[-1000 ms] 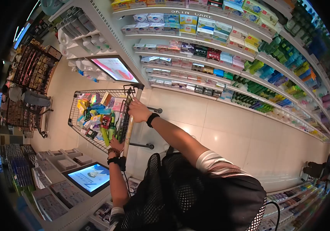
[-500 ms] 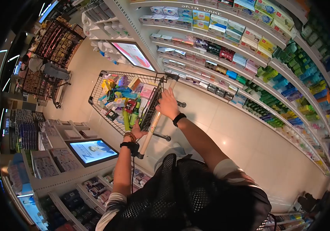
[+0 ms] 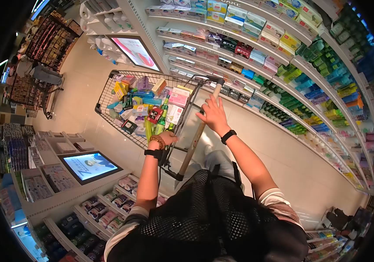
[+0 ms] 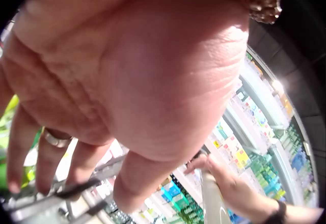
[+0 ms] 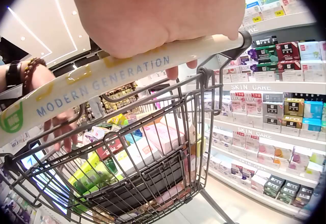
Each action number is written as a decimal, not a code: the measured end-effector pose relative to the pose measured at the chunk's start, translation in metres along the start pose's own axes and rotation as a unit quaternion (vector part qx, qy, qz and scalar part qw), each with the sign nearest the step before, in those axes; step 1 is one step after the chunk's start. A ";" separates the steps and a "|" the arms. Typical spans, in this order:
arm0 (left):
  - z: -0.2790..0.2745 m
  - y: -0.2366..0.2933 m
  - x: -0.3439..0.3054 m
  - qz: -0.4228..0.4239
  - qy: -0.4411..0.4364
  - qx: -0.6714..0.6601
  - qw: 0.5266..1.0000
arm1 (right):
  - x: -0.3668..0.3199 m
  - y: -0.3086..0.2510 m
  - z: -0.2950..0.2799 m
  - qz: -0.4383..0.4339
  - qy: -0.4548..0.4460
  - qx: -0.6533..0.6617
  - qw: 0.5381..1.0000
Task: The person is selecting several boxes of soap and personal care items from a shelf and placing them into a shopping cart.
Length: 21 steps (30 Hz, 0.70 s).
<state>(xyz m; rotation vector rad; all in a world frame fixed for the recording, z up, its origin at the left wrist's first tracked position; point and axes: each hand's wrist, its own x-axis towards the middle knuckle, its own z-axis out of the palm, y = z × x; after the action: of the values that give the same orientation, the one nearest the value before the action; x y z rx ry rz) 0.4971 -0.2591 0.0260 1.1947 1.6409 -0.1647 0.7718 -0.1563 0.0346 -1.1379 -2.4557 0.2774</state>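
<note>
A wire shopping cart [image 3: 104,102] stands ahead, loaded with boxes, bottles and tubes. My right hand [image 3: 214,114] rests across its pale handle bar [image 3: 191,150], fingers reaching forward over the bar. In the right wrist view the palm lies on the bar, with fingertips showing below its far side. My left hand [image 3: 168,139] hangs over the near end of the basket with its fingers loose and holding nothing, close to a green bottle [image 3: 161,122]. The left wrist view shows its fingers spread, one wearing a ring [image 4: 57,140].
Shelves of boxed skin care goods [image 3: 239,48] run along the right. Screens stand at the lower left [image 3: 90,166] and beyond the cart [image 3: 134,52]. A person [image 3: 43,72] is at the far left. Tiled floor [image 3: 278,157] stretches to the right.
My left hand has moved over the basket's near end, and its fingers are away from the handle bar. The right hand stays on the bar. The whole view has shifted and turned.
</note>
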 end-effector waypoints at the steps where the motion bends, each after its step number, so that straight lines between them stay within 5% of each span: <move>1: -0.006 -0.008 0.028 0.012 0.048 0.010 0.999 | -0.006 0.004 -0.006 0.000 0.000 -0.002 1.000; 2: -0.002 -0.019 0.061 0.081 0.183 -0.026 0.979 | -0.012 0.009 -0.013 0.006 -0.004 0.001 1.000; 3: -0.009 0.016 0.055 0.044 0.277 -0.009 0.960 | -0.020 0.014 -0.019 0.012 -0.011 0.006 1.000; 6: -0.014 0.058 0.118 0.015 0.289 -0.062 0.955 | -0.026 0.041 -0.037 -0.011 -0.010 -0.023 1.000; 8: 0.010 0.050 0.201 -0.010 0.373 -0.067 0.925 | -0.036 0.061 -0.040 -0.045 -0.006 -0.042 0.998; 11: 0.010 0.094 0.238 -0.158 0.325 -0.067 0.930 | -0.042 0.094 -0.049 -0.056 -0.035 0.000 0.998; 15: -0.011 0.177 0.231 -0.172 0.355 -0.081 0.915 | -0.040 0.143 -0.071 -0.088 -0.022 0.031 0.995; 18: 0.010 0.189 0.234 -0.168 0.315 -0.066 0.932 | -0.063 0.172 -0.081 -0.113 -0.120 0.098 0.982; 20: 0.007 0.202 0.225 -0.164 0.321 -0.033 0.932 | -0.067 0.196 -0.081 -0.137 -0.100 0.128 0.977; 21: 0.005 0.203 0.221 -0.134 0.337 -0.144 0.921 | -0.068 0.206 -0.084 -0.162 -0.087 0.157 0.970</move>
<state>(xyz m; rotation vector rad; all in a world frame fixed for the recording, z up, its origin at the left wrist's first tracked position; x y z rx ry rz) 0.6648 -0.0272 -0.0632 0.8317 2.3324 0.3498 0.9891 -0.0750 0.0187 -0.5927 -2.5775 0.6602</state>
